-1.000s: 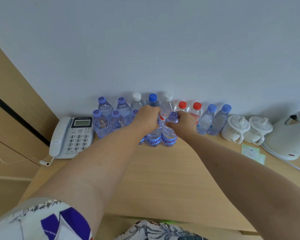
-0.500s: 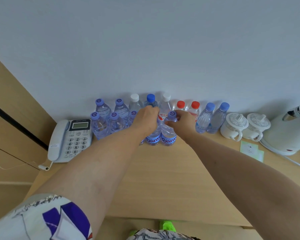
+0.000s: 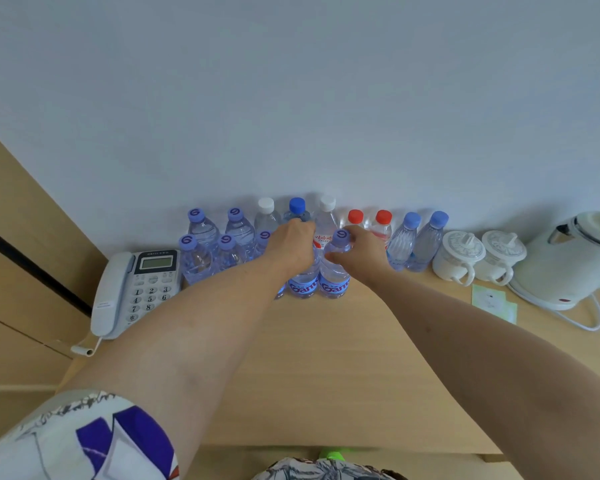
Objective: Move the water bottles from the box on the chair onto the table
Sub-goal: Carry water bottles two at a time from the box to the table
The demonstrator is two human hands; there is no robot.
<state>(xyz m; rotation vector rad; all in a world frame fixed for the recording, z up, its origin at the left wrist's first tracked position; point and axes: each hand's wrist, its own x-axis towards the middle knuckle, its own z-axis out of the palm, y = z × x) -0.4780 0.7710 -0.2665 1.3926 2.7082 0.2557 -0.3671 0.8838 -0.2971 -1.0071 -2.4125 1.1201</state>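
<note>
Fingers of both hands grip bottles (image 3: 334, 271) on wooden table (image 3: 326, 368).

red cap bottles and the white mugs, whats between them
Head view: two light-blue-capped bottles stand between the red-capped bottles and the white mugs.

Top of the left front bottle (image 3: 303, 284) hidden under the left hand (image 3: 293, 245). Kettle (image 3: 574, 259) cut by the right frame edge. Small print on the green card (image 3: 492, 303) too small to read.
</note>
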